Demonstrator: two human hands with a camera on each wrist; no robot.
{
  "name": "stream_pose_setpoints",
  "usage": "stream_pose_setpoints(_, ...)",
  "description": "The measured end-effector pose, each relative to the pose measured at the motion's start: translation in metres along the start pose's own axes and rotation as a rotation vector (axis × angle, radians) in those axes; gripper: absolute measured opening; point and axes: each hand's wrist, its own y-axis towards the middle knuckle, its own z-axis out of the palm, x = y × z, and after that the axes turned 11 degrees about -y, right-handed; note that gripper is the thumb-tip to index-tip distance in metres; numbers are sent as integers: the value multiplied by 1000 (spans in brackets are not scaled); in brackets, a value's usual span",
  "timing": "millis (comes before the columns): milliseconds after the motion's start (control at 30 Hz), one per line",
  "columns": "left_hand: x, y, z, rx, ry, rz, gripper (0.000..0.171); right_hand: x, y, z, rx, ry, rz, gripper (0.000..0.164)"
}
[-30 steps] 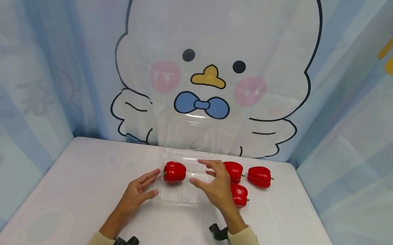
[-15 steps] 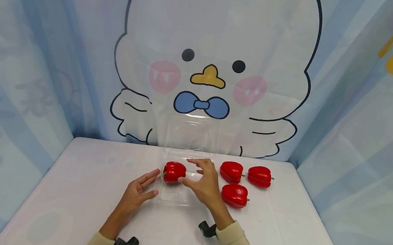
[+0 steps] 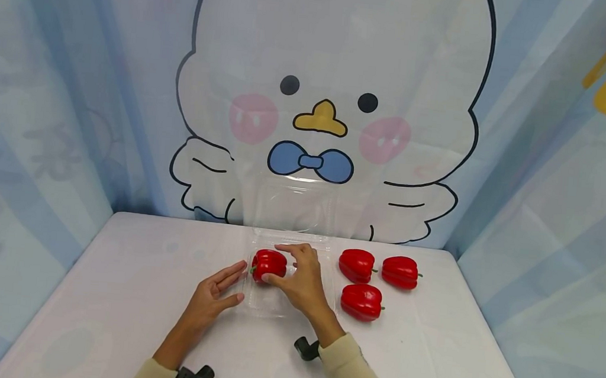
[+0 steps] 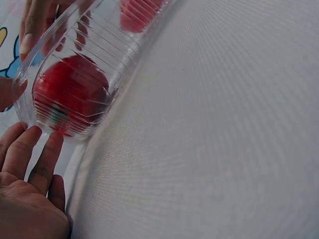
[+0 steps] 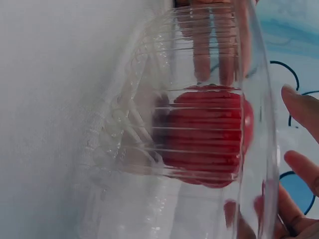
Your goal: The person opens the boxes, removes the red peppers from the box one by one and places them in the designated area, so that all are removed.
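Note:
A red bell pepper (image 3: 265, 263) with a green stem lies on its side at the left of a clear plastic clamshell container (image 3: 277, 307). My left hand (image 3: 205, 303) has its fingers straight, the tips at the container's left wall; the left wrist view shows fingertips (image 4: 49, 144) beside that wall. My right hand (image 3: 303, 278) reaches over the container, thumb and fingers spread about the pepper's right end. In the right wrist view, fingers (image 5: 301, 107) hover above the rim, apart from the pepper. Whether the thumb touches the pepper cannot be told.
The clear lid (image 3: 296, 203) stands raised behind the container, against the printed curtain. Right of the container lie three more red bell peppers: one at the back (image 3: 356, 265), one farther right (image 3: 400, 272), and one in front (image 3: 362, 302). The white table (image 3: 456, 343) carries everything.
My right hand has moved left, from beside the loose peppers to the pepper in the container. The left hand and the peppers have kept their places.

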Motion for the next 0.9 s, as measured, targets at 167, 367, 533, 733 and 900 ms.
stream_pose_setpoints(167, 0, 0, 0, 0, 1, -4, 70, 2, 3, 7, 23, -48, 6, 65)
stream_pose_setpoints(367, 1, 0, -1, 7, 1, 9, 71, 3, 8, 16, 48, -72, 20, 64)
stream_pose_setpoints(533, 2, 1, -2, 14, -14, 13, 70, 4, 12, 22, 52, -72, 28, 62)
stream_pose_setpoints(733, 2, 1, -2, 15, -6, 16, 70, 7, 15, 28, 40, -82, 54, 63)
stream_pose_setpoints(900, 1, 0, -2, 14, -11, 10, 70, 7, 16, 32, 41, -93, 71, 63)
